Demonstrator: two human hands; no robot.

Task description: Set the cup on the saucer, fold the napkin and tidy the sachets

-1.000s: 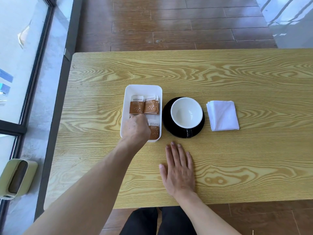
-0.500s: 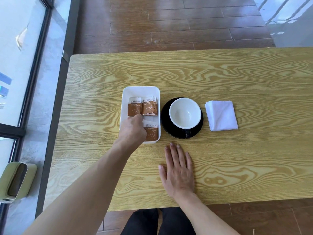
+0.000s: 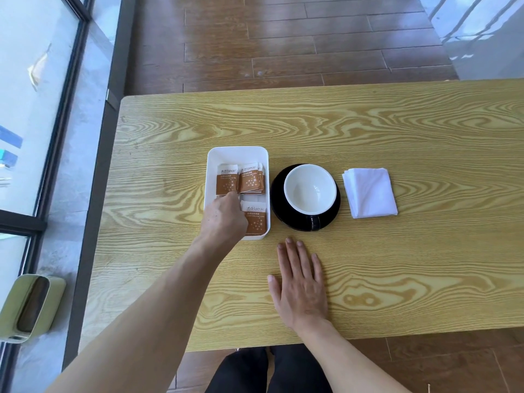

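Head cam: I see the left hand [image 3: 224, 215] curled inside the white tray [image 3: 237, 151], fingertips at the sachets [image 3: 241, 181]; can't tell if it's pinching one. Right hand [image 3: 300, 287] flat, fingers released, palm down on the table [image 3: 397, 131] w/ nothing held. Cup [image 3: 309, 188] sits on black saucer [image 3: 331, 215]; folded napkin [image 3: 370, 192] just right of it.
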